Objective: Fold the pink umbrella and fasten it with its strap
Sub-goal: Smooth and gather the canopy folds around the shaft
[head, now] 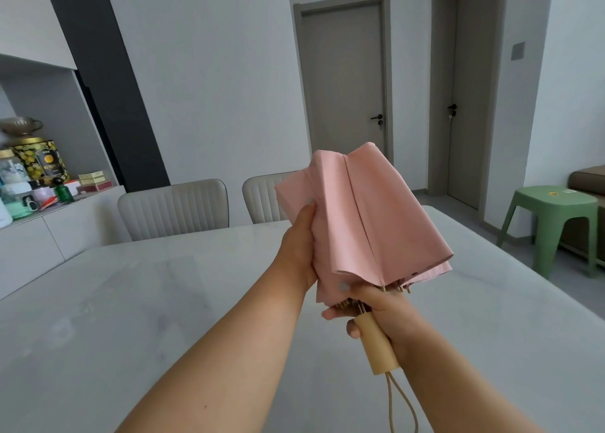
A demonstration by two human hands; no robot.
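Here the pale wooden cylindrical handle (376, 346) of the collapsed pink fabric umbrella (370, 216) is gripped by the right hand (389, 311), fingers curled round its top end just under the rib tips, thumb laid on the canopy hem. The loose canopy is held on its left side by the left hand (299, 252), fingers wrapped into the pleats and mostly hidden behind the cloth. The umbrella is held in the air above the grey-white marble-look tabletop (131, 301), tip pointing away and up, handle toward the person. A beige cord wrist loop (401, 403) hangs from the handle end. The canopy is shut but baggy, panels flared and unrolled; the strap cannot be made out.

Judged step: pleats to be gathered before wrapping. For a neat result each panel should be pulled flat and laid over in one direction, the handle kept steady, then the bundle twisted tight. The strap should be found first and kept outermost, or it may be buried under the folds.

Behind the table two beige ribbed chair backs (173, 207) are seen.
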